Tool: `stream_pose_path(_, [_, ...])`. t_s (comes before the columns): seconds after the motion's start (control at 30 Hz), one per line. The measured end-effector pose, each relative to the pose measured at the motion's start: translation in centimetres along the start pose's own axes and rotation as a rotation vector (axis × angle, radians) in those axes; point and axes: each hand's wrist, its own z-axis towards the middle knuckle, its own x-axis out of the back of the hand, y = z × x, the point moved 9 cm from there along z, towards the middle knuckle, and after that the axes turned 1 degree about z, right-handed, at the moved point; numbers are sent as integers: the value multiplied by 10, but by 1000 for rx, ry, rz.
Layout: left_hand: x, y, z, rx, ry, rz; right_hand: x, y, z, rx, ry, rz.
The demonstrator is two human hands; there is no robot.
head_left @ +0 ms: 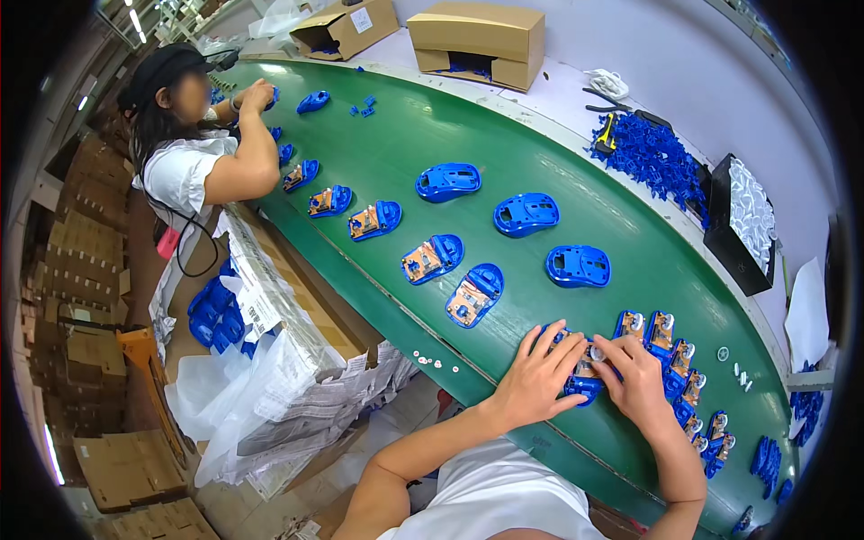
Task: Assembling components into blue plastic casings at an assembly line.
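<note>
My left hand (533,382) is closed around a blue computer mouse base (585,390) that rests on the green belt, its fingers partly covering it. Over the same base, my right hand (635,373) pinches a small grey scroll wheel (597,353) against the circuit board. To the right of my hands, several mouse bases with boards and wheels (661,328) stand close together. On the left lie more bases with brown boards, the nearest one (474,295) just beyond my left hand. Blue mouse shells (578,266) form a row farther back.
A co-worker (193,144) handles a blue part at the far left. Along the back lie a heap of small blue parts (648,157), a black box of wheels (742,216) and cardboard boxes (477,40). Small white pieces (436,364) lie at the belt's near edge.
</note>
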Motion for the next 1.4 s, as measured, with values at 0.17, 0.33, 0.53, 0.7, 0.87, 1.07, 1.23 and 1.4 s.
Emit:
stream_pose_path(0.17, [1,2,0,-4,4,9,2,-8,2,73,50,-74])
stream_pose_path(0.33, [1,3,1,-27,-8,19,7,-15,4,125,162,-26])
stream_pose_path(0.53, [-5,6,1,-1,-7,59,6,4,-7,6,152,20])
stream_pose_path(0.7, [-8,10,4,-12,-35,18,3,-1,-3,173,162,-56])
stream_pose_path(0.87, [-8,4,0,-10,-25,66,-10,3,-8,119,127,-163])
stream_pose_path(1.07, [-8,8,1,-25,-34,81,-14,-1,1,141,69,-433])
stream_pose_path(1.23, [-7,15,4,-65,-64,42,21,13,-1,113,119,-327])
stream_pose_path(1.4, [22,1,-7,20,95,-111,168,138,-89,-424,610,-350])
